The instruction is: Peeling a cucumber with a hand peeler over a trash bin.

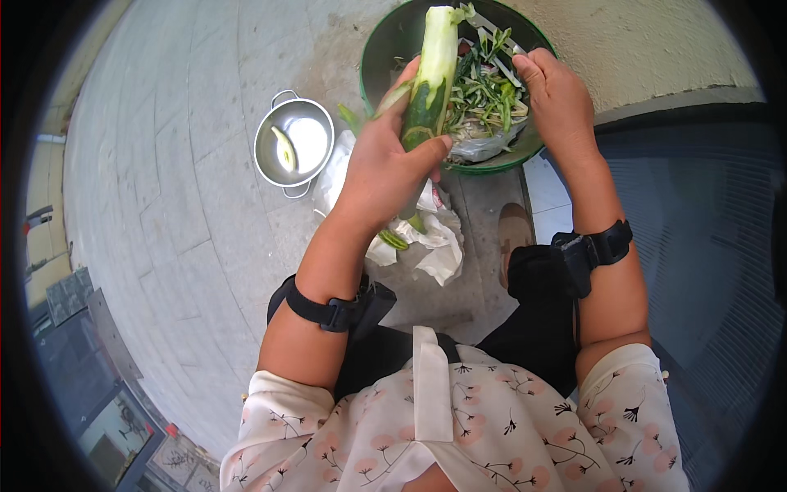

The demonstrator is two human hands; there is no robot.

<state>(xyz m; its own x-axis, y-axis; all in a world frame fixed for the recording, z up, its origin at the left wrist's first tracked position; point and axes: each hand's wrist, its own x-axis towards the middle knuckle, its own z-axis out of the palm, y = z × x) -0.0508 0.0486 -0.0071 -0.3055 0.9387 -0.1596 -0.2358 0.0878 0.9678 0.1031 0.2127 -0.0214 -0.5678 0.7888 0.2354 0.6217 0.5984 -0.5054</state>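
Observation:
My left hand (381, 157) grips a long, partly peeled green gourd (438, 67) around its lower part. The gourd's upper end is pale and bare, while dark green skin covers the part nearer my palm. My right hand (558, 98) is closed around the end of a thin peeling tool (499, 38), its handle mostly hidden by my fingers. The tool reaches towards the gourd's upper tip, where a curl of peel hangs; whether the blade touches it I cannot tell. Beneath both hands stands a round green bin (367, 67) holding peel scraps (486, 92).
Left of the bin, a two-handled metal pot (263, 154) holds a pale vegetable piece (284, 149). A crumpled white plastic bag (444, 243) with green vegetables (393, 239) lies on the paving below my left hand. A wall (652, 49) rises beyond the bin; a shoe (515, 230) shows nearby.

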